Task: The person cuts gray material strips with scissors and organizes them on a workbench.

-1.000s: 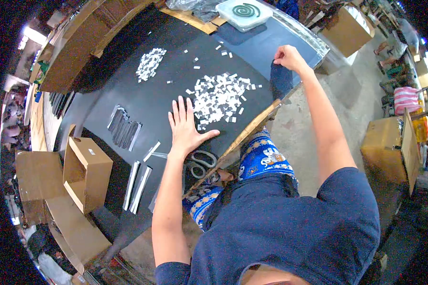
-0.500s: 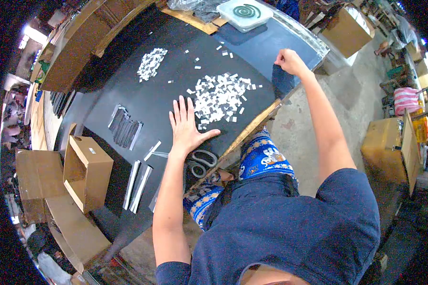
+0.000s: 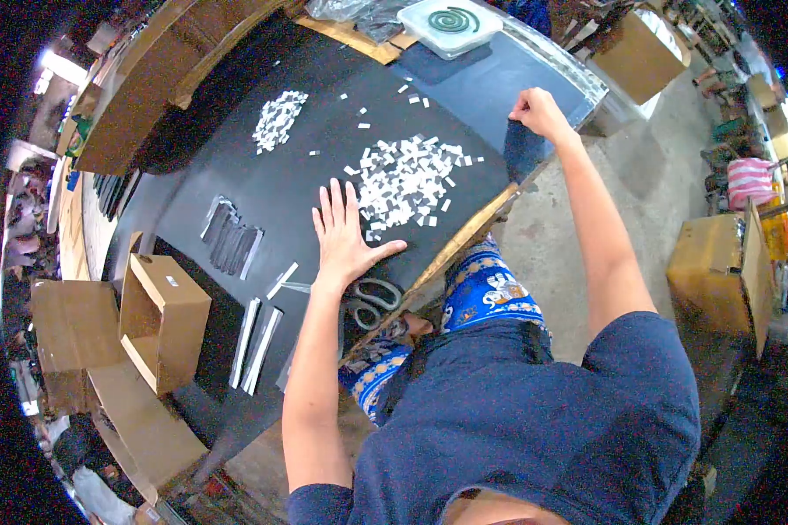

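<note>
Currently the left hand (image 3: 346, 241) is pressing flat and open on the black sheet (image 3: 263, 184) beside the white pieces (image 3: 403, 179); the right hand (image 3: 538, 112) is apparently pinching the sheet's edge closed, straightening it across the surface; next, even tension is needed.

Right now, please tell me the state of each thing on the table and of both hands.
left hand: open, flat on the black sheet
right hand: closed, gripping the sheet's edge
black sheet: spread over the table
big pile of white pieces: loose, scattered
small pile: loose, heaped
scissors: closed, lying flat
cardboard box: open, on its side
coil: whole, in a white tray
</note>
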Demonstrator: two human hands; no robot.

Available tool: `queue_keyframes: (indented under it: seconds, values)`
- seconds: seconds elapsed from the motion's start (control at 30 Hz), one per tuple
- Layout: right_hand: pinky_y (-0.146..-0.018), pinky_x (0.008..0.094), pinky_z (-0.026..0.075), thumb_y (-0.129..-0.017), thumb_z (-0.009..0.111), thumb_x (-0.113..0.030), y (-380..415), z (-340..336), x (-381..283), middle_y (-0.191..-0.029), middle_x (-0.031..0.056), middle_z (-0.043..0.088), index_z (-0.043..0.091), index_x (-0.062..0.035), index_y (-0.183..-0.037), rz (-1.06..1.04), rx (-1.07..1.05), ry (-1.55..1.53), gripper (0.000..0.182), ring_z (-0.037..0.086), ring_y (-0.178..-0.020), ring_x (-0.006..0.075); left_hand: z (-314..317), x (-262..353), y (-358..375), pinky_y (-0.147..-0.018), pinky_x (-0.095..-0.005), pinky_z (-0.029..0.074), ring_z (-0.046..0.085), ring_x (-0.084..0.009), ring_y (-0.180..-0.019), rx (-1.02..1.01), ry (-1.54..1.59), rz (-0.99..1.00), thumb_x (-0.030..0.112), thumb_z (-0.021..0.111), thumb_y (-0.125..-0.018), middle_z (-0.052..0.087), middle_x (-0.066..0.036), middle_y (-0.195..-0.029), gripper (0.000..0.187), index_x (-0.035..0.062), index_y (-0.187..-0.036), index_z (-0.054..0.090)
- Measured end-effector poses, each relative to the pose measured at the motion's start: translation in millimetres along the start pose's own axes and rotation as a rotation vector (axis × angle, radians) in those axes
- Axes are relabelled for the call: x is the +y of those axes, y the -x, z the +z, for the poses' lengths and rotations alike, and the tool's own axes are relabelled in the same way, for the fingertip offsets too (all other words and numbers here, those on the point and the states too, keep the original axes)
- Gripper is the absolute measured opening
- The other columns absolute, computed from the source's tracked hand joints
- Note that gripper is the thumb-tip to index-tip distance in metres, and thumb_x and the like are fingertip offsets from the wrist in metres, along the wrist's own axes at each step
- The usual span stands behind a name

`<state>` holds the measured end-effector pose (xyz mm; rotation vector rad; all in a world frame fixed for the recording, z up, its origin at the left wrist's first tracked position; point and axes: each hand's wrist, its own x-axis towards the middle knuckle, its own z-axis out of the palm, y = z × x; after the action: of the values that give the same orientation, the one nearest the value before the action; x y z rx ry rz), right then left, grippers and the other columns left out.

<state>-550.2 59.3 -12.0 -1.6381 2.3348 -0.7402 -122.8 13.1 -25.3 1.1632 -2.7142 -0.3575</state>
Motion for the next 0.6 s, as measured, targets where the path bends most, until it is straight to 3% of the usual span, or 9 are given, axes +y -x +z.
queue_keyframes:
  seconds: [0.33,0.47,0.53,0.6]
  values:
    - [-0.073,0.0446,0.052,-0.072,0.068,-0.009,9.7,16.3,-10.5,-0.078,0.0269,0.064,0.067,0.005,-0.07,-0.035,0.145,0.23,0.015,0.064,-0.082,0.0404,-1.9,1.4,0.8,-0.113,-0.0566,0.006,0.003,-0.0391,-0.144,0.014,0.012,-0.009,0.072,0.071,-0.058,0.006,-0.023,-0.155,0.129,0.0014,-0.149,0.011]
    - [-0.075,0.0453,0.051,-0.073,0.065,-0.008,9.3,12.3,-0.5,-0.082,0.0258,0.064,0.067,0.003,-0.074,-0.074,0.159,0.208,0.011,0.063,-0.086,0.0396,-0.9,2.1,-0.4,-0.114,-0.0544,0.005,0.003,-0.038,-0.144,0.009,0.015,-0.02,0.071,0.072,-0.058,0.006,-0.022,-0.155,0.13,0.0024,-0.149,0.01]
    - [-0.078,0.0465,0.049,-0.075,0.063,-0.007,6.1,-1.2,0.0,-0.084,0.0225,0.064,0.067,-0.0004,-0.076,0.027,0.034,-0.004,0.009,0.061,-0.087,0.0401,-1.6,2.2,-0.4,-0.114,-0.0544,0.005,0.003,-0.0381,-0.144,-0.001,0.015,-0.021,0.071,0.072,-0.058,0.006,-0.022,-0.155,0.129,0.0022,-0.149,0.01]
    - [-0.078,0.0463,0.049,-0.074,0.062,-0.007,3.6,-3.3,3.5,-0.084,0.0208,0.064,0.068,-0.002,-0.076,-0.017,0.032,0.057,0.008,0.061,-0.088,0.0398,-4.0,2.9,-0.5,-0.114,-0.0547,0.004,0.002,-0.0379,-0.144,-0.015,0.017,-0.025,0.071,0.072,-0.059,0.005,-0.021,-0.156,0.129,0.0019,-0.149,0.01]
